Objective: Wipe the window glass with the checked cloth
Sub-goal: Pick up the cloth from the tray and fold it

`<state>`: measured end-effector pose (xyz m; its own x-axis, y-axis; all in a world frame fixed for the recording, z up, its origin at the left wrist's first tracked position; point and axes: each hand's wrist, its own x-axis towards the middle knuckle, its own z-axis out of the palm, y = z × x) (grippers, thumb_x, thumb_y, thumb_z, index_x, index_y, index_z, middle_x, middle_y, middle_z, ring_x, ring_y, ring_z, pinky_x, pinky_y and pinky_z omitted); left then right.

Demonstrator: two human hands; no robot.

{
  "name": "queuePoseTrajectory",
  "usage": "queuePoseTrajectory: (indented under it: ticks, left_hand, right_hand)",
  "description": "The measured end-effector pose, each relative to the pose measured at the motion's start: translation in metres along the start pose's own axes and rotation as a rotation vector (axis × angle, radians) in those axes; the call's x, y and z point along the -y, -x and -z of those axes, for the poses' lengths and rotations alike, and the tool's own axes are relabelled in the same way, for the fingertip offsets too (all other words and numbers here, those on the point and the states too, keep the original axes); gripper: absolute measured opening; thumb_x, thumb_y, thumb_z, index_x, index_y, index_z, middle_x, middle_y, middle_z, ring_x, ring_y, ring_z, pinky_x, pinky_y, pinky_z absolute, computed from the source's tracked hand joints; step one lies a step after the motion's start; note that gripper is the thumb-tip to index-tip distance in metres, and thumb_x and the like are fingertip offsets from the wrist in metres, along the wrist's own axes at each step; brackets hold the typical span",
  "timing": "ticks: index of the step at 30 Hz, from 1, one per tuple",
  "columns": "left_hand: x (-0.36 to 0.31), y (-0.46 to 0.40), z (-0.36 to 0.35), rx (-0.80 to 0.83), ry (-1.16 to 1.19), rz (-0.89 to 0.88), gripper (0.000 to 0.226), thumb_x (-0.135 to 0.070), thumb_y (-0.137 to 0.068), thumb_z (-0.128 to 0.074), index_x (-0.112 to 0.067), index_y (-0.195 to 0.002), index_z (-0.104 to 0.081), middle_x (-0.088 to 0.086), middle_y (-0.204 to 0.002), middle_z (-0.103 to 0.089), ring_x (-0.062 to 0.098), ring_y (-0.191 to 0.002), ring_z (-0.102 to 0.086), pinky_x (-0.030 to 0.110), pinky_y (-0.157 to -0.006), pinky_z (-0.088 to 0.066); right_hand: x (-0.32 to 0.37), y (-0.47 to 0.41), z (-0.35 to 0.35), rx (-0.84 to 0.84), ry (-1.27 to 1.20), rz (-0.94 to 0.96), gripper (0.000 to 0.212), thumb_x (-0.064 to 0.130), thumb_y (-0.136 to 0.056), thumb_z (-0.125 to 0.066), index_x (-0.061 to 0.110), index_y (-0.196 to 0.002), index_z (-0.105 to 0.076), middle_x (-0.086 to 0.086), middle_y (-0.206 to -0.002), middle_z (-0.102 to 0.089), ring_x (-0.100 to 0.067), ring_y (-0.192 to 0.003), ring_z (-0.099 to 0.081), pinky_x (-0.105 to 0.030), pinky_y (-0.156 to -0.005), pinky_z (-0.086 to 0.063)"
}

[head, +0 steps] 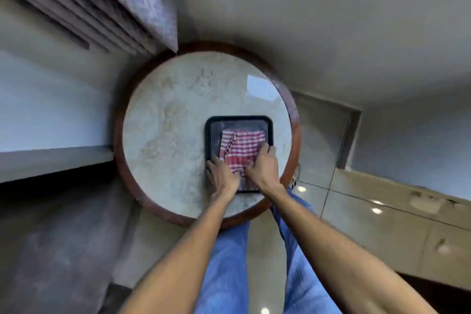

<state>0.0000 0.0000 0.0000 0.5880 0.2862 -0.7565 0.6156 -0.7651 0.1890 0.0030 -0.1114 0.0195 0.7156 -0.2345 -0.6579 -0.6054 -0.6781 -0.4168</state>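
The checked cloth [240,151] lies folded in the black tray [210,135], at 12 o'clock from both hands; left hand [222,176] fingers spread flat, right hand [262,164] fingers curled onto its near-right corner, nearer.

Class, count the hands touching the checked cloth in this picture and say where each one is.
2. The left hand rests at the near-left corner of the checked cloth; the right hand presses its near-right edge, inside the black tray.

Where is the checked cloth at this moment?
In the head view, the checked cloth lies in the black tray on the round table, with the left hand and right hand on it.
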Motion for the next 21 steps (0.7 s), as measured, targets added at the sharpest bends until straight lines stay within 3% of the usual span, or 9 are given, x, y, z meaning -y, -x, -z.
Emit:
queuePoseTrajectory:
  ticks: [4,8,10,12,14,16,18,20,21]
  left_hand:
    - [0.001,-0.013,-0.003,0.0,-0.029,0.076,0.06,-0.031,-0.084,-0.078,-0.001,-0.133,-0.059,0.024,-0.135,-0.065,0.045,-0.131,-0.056,0.047,-0.101,-0.053]
    - [-0.014,0.005,0.028,0.071,0.127,-0.025,0.027,-0.033,-0.084,-0.064,-0.017,-0.098,-0.08,0.008,-0.105,-0.075,0.038,-0.109,-0.068,0.037,-0.089,-0.056]
    - [-0.032,0.024,0.057,0.16,0.459,-0.046,0.015,-0.02,-0.086,-0.061,-0.017,-0.085,-0.076,0.002,-0.09,-0.079,0.033,-0.096,-0.074,0.035,-0.078,-0.058]
    - [-0.059,0.053,0.098,0.225,0.68,-0.153,0.017,-0.009,-0.09,-0.06,-0.016,-0.093,-0.074,0.006,-0.101,-0.082,0.031,-0.101,-0.077,0.039,-0.086,-0.062]
    - [-0.097,0.087,0.146,0.312,0.761,-0.319,0.021,-0.015,-0.09,-0.063,-0.019,-0.11,-0.071,0.004,-0.108,-0.082,0.026,-0.102,-0.078,0.034,-0.083,-0.064]
    - [-0.139,0.125,0.195,0.401,0.738,-0.475,0.034,-0.032,-0.086,-0.065,-0.018,-0.116,-0.066,0.003,-0.099,-0.082,0.021,-0.085,-0.08,0.032,-0.07,-0.063]
    - [-0.183,0.159,0.237,0.432,0.702,-0.617,0.027,-0.039,-0.088,-0.061,-0.015,-0.101,-0.058,0.005,-0.072,-0.073,0.02,-0.055,-0.069,0.03,-0.047,-0.054]
    - [-0.227,0.191,0.274,0.384,0.648,-0.729,0.03,-0.043,-0.101,-0.053,-0.014,-0.095,-0.052,0.009,-0.064,-0.064,0.022,-0.045,-0.061,0.029,-0.041,-0.048]
    - [-0.249,0.206,0.291,0.324,0.578,-0.792,0.034,-0.043,-0.105,-0.046,-0.012,-0.098,-0.054,0.012,-0.065,-0.065,0.024,-0.045,-0.061,0.03,-0.042,-0.048]
  right_hand:
    - [0.0,-0.017,-0.01,-0.038,-0.16,-0.115,0.059,0.004,-0.088,-0.072,0.002,-0.139,-0.04,-0.021,-0.125,-0.059,-0.043,-0.104,-0.064,-0.051,-0.091,-0.057]
    - [0.003,-0.025,0.026,0.168,-0.327,-0.237,0.01,0.014,-0.08,-0.071,0.015,-0.078,-0.061,-0.005,-0.074,-0.061,-0.024,-0.069,-0.056,-0.033,-0.06,-0.043]
    - [0.012,-0.021,0.06,0.26,-0.591,-0.282,0.005,0.011,-0.083,-0.065,0.015,-0.08,-0.066,-0.005,-0.077,-0.067,-0.021,-0.068,-0.061,-0.032,-0.062,-0.045]
    - [0.016,-0.012,0.107,0.38,-0.986,-0.258,0.015,0.009,-0.091,-0.06,0.007,-0.098,-0.073,-0.01,-0.097,-0.075,-0.021,-0.079,-0.074,-0.036,-0.075,-0.059]
    - [0.024,0.005,0.162,0.49,-1.4,-0.105,0.04,0.022,-0.097,-0.059,-0.002,-0.126,-0.072,-0.021,-0.127,-0.075,-0.033,-0.109,-0.077,-0.051,-0.101,-0.063]
    - [0.044,0.026,0.215,0.532,-1.7,0.08,0.075,0.053,-0.099,-0.055,-0.003,-0.149,-0.055,-0.027,-0.148,-0.063,-0.043,-0.131,-0.067,-0.06,-0.112,-0.054]
    - [0.078,0.049,0.266,0.65,-1.946,0.412,0.095,0.069,-0.099,-0.037,-0.008,-0.156,-0.043,-0.033,-0.157,-0.052,-0.049,-0.145,-0.054,-0.065,-0.121,-0.044]
    - [0.117,0.072,0.311,0.672,-2.048,0.777,0.104,0.071,-0.102,-0.01,-0.012,-0.156,-0.04,-0.037,-0.163,-0.042,-0.051,-0.154,-0.042,-0.066,-0.131,-0.028]
    - [0.134,0.083,0.336,0.596,-2.106,0.794,0.108,0.072,-0.103,-0.002,-0.014,-0.154,-0.043,-0.038,-0.162,-0.043,-0.052,-0.153,-0.043,-0.066,-0.132,-0.027]
